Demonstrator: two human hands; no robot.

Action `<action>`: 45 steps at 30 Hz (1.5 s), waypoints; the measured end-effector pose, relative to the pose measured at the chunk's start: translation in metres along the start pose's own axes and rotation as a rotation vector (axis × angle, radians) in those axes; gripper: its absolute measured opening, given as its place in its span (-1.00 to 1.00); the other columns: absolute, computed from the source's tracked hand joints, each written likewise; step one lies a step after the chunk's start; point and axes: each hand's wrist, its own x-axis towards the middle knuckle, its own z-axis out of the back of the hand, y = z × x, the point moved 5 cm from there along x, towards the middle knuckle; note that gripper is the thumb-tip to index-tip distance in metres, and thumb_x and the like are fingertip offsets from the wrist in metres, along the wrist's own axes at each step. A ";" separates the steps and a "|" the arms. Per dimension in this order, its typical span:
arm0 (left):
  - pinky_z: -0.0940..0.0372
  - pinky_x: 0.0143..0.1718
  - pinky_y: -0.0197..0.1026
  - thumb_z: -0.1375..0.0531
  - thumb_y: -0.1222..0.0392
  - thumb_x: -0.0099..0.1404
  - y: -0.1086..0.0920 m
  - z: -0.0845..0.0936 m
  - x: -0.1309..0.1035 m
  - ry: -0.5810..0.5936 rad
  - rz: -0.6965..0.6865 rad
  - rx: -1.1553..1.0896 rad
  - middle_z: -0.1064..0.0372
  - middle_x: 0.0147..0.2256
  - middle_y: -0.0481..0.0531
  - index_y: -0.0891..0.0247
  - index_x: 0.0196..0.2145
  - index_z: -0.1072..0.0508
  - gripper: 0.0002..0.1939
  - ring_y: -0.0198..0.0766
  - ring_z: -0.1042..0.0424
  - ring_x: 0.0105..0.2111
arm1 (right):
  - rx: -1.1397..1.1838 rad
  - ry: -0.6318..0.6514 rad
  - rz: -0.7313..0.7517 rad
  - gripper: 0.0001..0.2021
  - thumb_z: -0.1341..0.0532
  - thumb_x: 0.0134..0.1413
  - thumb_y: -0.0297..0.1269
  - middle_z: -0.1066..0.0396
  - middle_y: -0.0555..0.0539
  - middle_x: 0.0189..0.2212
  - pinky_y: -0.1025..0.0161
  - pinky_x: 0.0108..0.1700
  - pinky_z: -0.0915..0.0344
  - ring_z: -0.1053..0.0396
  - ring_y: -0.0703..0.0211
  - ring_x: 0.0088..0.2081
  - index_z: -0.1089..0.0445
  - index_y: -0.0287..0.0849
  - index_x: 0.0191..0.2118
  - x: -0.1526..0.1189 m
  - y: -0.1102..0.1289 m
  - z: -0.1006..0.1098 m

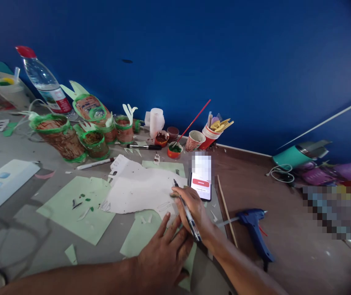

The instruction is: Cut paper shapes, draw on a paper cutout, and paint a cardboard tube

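Note:
Between the fingers of my right hand (196, 209) is a pen (190, 223), its tip at the right part of a white cut-out sheet (141, 184). The sheet has an irregular outline and small pencil-like marks near its edges. My left hand (165, 252) lies with fingers spread, its fingertips on the lower right edge of the sheet and the hand over green paper (138, 237). Another piece of green paper (71, 209), with small scraps on it, lies to the left. A lit phone (200, 184) lies just beyond my right hand.
Brown and green painted containers (60, 139) stand at the back left, before a plastic bottle (48, 84). Small paint pots (174, 152) and paper cups (195, 141) line the back. A wooden stick (227, 209) and a blue glue gun (255, 229) lie at right.

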 end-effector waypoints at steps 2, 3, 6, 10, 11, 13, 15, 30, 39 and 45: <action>0.32 0.23 0.20 -0.01 -0.16 0.30 0.000 -0.003 -0.001 0.004 0.005 0.002 0.02 0.26 0.27 0.37 0.28 0.03 -0.25 0.14 0.18 0.27 | 0.007 0.011 -0.013 -0.72 -0.04 0.17 -0.43 -0.47 -0.15 -0.27 0.04 -0.14 -0.33 -0.39 0.01 -0.20 -0.31 -0.14 -0.02 -0.001 -0.001 -0.001; 0.32 0.23 0.19 0.00 -0.16 0.31 0.000 -0.005 -0.001 0.008 0.004 0.001 0.02 0.26 0.28 0.38 0.28 0.02 -0.25 0.14 0.16 0.27 | 0.013 0.013 -0.019 -0.71 -0.04 0.17 -0.44 -0.47 -0.15 -0.27 0.05 -0.13 -0.33 -0.39 0.01 -0.20 -0.31 -0.14 -0.01 -0.001 -0.001 -0.001; 0.34 0.23 0.19 0.01 -0.17 0.31 0.001 -0.008 -0.001 0.025 -0.001 -0.007 0.03 0.26 0.32 0.40 0.27 -0.01 -0.26 0.15 0.15 0.27 | 0.076 -0.018 -0.061 -0.70 -0.04 0.18 -0.42 -0.46 -0.14 -0.25 0.09 -0.12 -0.34 -0.40 0.04 -0.18 -0.31 -0.13 0.01 -0.003 -0.001 0.001; 0.35 0.22 0.21 0.00 -0.19 0.30 0.001 -0.011 0.000 0.038 -0.011 -0.010 0.02 0.25 0.37 0.41 0.25 -0.04 -0.26 0.18 0.15 0.27 | 0.234 -0.063 -0.103 -0.69 -0.02 0.24 -0.36 -0.42 -0.12 -0.09 0.14 -0.02 -0.32 -0.37 0.09 -0.05 -0.27 -0.08 0.06 -0.006 0.002 0.005; 0.34 0.22 0.21 0.00 -0.18 0.30 0.001 -0.011 0.000 0.039 -0.011 -0.008 0.02 0.25 0.38 0.42 0.25 -0.04 -0.26 0.18 0.15 0.27 | 0.273 -0.058 -0.101 -0.70 -0.01 0.25 -0.35 -0.42 -0.11 -0.07 0.15 -0.01 -0.31 -0.37 0.10 -0.04 -0.28 -0.07 0.06 -0.007 0.003 0.005; 0.33 0.21 0.21 -0.01 -0.17 0.29 0.001 -0.010 0.001 0.032 -0.009 -0.002 0.04 0.26 0.38 0.42 0.24 -0.05 -0.26 0.20 0.14 0.26 | 0.347 -0.042 -0.097 -0.72 -0.01 0.26 -0.34 -0.44 -0.10 -0.12 0.17 -0.04 -0.33 -0.39 0.12 -0.09 -0.31 -0.07 0.03 -0.007 0.005 0.004; 0.32 0.21 0.21 -0.02 -0.17 0.29 0.000 -0.008 0.001 0.029 -0.011 0.002 0.04 0.25 0.39 0.42 0.24 -0.05 -0.26 0.21 0.11 0.26 | 0.403 -0.023 -0.082 -0.75 -0.03 0.24 -0.34 -0.47 -0.08 -0.22 0.19 -0.12 -0.35 -0.42 0.14 -0.18 -0.36 -0.08 -0.04 -0.005 0.008 0.001; 0.28 0.20 0.20 -0.02 -0.17 0.29 0.001 0.000 0.003 0.054 -0.018 -0.020 -0.05 0.22 0.37 0.41 0.22 -0.13 -0.29 0.19 0.04 0.23 | 0.384 0.003 -0.135 -0.78 -0.09 0.11 -0.42 -0.42 -0.07 -0.32 0.21 -0.23 -0.36 -0.39 0.14 -0.27 -0.40 -0.13 -0.16 -0.003 0.008 -0.009; 0.23 0.20 0.20 0.01 -0.15 0.31 0.002 -0.001 0.001 0.058 -0.010 -0.053 -0.04 0.22 0.36 0.42 0.24 -0.06 -0.28 0.19 0.03 0.22 | 0.424 0.086 -0.129 -0.73 -0.12 0.07 -0.39 -0.44 -0.08 -0.24 0.15 -0.10 -0.33 -0.37 0.07 -0.16 -0.43 -0.08 -0.10 -0.003 0.008 -0.012; 0.23 0.21 0.21 0.00 -0.15 0.31 0.002 -0.003 0.002 0.062 -0.006 -0.068 -0.06 0.22 0.35 0.40 0.26 -0.03 -0.27 0.16 0.02 0.22 | 0.461 0.125 -0.114 -0.70 -0.11 0.08 -0.35 -0.43 -0.10 -0.19 0.13 -0.07 -0.31 -0.36 0.07 -0.12 -0.43 -0.08 -0.06 -0.002 0.009 -0.011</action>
